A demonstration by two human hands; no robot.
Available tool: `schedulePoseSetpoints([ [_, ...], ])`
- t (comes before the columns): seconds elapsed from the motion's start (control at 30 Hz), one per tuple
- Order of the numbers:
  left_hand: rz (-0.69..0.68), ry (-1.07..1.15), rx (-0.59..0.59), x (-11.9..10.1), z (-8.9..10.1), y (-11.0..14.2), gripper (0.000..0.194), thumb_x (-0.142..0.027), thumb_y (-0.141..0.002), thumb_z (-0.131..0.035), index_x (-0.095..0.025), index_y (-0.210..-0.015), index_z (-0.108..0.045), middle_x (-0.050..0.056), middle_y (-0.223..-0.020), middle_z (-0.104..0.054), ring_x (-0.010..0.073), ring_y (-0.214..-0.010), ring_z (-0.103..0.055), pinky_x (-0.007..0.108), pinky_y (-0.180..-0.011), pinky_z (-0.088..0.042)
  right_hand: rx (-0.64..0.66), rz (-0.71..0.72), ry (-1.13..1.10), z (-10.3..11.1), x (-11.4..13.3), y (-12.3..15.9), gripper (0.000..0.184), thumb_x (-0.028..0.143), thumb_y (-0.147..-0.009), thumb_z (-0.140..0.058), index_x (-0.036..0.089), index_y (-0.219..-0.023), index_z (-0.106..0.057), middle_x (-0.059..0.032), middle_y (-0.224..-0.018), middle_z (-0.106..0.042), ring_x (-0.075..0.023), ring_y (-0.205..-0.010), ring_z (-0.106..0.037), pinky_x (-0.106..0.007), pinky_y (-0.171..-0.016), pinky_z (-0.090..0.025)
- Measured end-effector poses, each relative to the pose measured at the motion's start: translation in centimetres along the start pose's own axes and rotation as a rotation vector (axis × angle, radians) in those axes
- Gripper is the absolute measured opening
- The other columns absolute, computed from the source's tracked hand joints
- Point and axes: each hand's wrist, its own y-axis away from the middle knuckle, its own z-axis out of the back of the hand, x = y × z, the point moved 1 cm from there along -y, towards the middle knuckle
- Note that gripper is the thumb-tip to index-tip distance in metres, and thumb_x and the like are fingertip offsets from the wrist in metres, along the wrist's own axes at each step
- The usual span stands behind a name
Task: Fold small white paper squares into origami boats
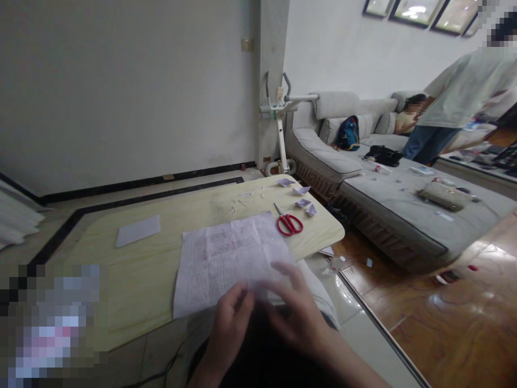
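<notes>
A person's left hand (232,318) bends in at the near edge of a printed sheet (226,264), its thumb and forefinger drawn close together; motion blur makes it impossible to tell whether they pinch a scrap of paper. The right hand (297,307) is raised just beside it, fingers spread, over the sheet's near right corner. The creased sheet lies flat on the bench (133,291), its lower edge reaching the bench's near side. It looks feather-light and limp, likely to slide easily and to tear if tugged; a gentle grip at a margin or corner, on both faces, should suit it best.

Across the pale, wood-grained bench, from the left, lie a white paper (139,230) set well apart, a scatter of thin paper slivers (241,203) beyond the sheet, red-handled scissors (287,218) near its far right corner, blades pointing away, and four small folded paper boats (301,191) toward the rounded right end.

In the room, a white curtain (16,223) hangs at far left beside a bare wall (141,81). An exercise machine (281,134) stands beyond the bench; at right, a gray sofa (388,205) carries a blue backpack (349,133) and bags, with one person (464,91) in a pale shirt bending toward another on the cushions.
</notes>
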Motion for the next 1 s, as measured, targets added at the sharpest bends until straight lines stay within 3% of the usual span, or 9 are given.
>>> schedulePoseSetpoints([
  [0.07, 0.01, -0.004, 0.0, 0.49, 0.18, -0.03, 0.026, -0.04, -0.085, -0.05, -0.021, -0.069, -0.058, -0.001, -0.066, -0.06, 0.018, -0.066, -0.058, 0.024, -0.058, -0.048, 0.091, 0.013, -0.017, 0.26, -0.31, -0.01, 0.043, 0.013, -0.08, -0.063, 0.024, -0.121, -0.061, -0.0139, -0.133, -0.049, -0.0294, -0.12, -0.05, -0.044, -0.096, -0.048],
  [0.2, 0.018, -0.052, 0.011, 1.11, 0.29, 0.16, 0.028, -0.04, -0.085, -0.05, -0.021, -0.066, -0.056, -0.002, -0.064, -0.057, 0.0173, -0.064, -0.055, 0.023, -0.057, -0.045, 0.209, 0.062, -0.1, 0.45, -0.53, -0.08, 0.046, 0.014, -0.08, -0.066, 0.024, -0.124, -0.059, -0.0108, -0.118, -0.062, -0.0241, -0.106, -0.059, -0.038, -0.091, -0.05],
  [0.47, -0.017, -0.144, 0.067, 0.65, 0.56, 0.41, 0.028, -0.039, -0.09, -0.047, -0.019, -0.075, -0.06, 0.001, -0.072, -0.062, 0.0193, -0.072, -0.059, 0.025, -0.066, -0.045, 0.228, -0.037, -0.199, 0.82, -0.12, -0.52, 0.034, 0.018, -0.082, -0.065, 0.022, -0.117, -0.065, -0.0087, -0.106, -0.066, -0.0212, -0.097, -0.061, -0.034, -0.086, -0.051],
  [0.77, -0.034, -0.21, 0.185, 0.3, 0.84, 0.34, 0.034, -0.039, -0.094, -0.043, -0.02, -0.071, -0.058, -0.002, -0.064, -0.056, 0.0174, -0.066, -0.055, 0.025, -0.062, -0.04, 0.268, -0.18, -0.235, 1.04, -0.71, -0.07, 0.032, 0.013, -0.079, -0.068, 0.022, -0.109, -0.065, -0.0039, -0.097, -0.069, -0.0187, -0.089, -0.065, -0.029, -0.08, -0.053],
  [1.0, -0.009, -0.12, 0.155, 1.0, 0.98, 0.35, 0.031, -0.042, -0.092, -0.049, -0.019, -0.081, -0.067, 0.002, -0.078, -0.068, 0.0213, -0.078, -0.062, 0.028, -0.073, -0.047, 0.265, -0.092, -0.219, 1.02, -0.78, -0.21, 0.029, 0.015, -0.083, -0.065, 0.022, -0.111, -0.064, -0.0054, -0.101, -0.069, -0.0191, -0.091, -0.064, -0.031, -0.083, -0.052],
])
